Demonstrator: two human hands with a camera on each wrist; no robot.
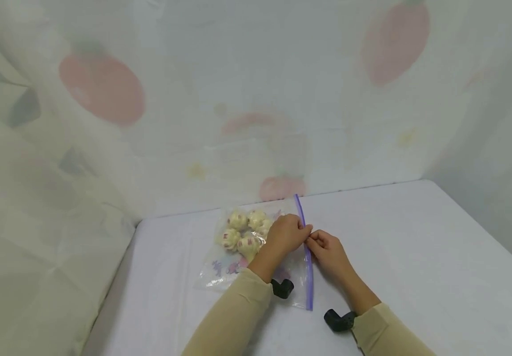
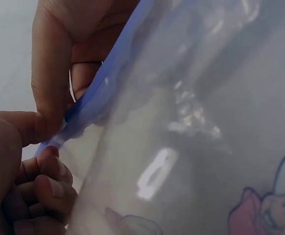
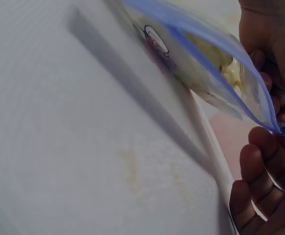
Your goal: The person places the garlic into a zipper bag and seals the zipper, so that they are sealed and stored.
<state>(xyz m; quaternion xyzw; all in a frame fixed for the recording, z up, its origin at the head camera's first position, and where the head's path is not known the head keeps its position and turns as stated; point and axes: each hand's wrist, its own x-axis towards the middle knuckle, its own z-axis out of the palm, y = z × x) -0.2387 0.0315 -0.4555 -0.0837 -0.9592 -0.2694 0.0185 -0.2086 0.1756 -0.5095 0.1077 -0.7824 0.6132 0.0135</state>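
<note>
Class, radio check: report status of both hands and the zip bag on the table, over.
Left hand and right hand both pinching the purple zip strip. Clear bag flat on white table, small pale round items inside. Nothing blocking.

We see a clear plastic zip bag (image 1: 256, 257) with a purple seal strip (image 1: 306, 252), holding cream bun-shaped toys (image 1: 244, 231), flat on the white tabletop (image 1: 416, 257).

I wear a long-sleeved top in plain beige-tan, close-fitting, one sleeve on each arm, cuffs ending at the wrists. My left hand (image 1: 287, 235) and right hand (image 1: 329, 252) are bare: no gloves, rings or watch visible. A small black angled camera mount (image 1: 281, 288) sits under my left wrist; a second black mount (image 1: 339, 320) sits under my right wrist, at the cuff.
</note>
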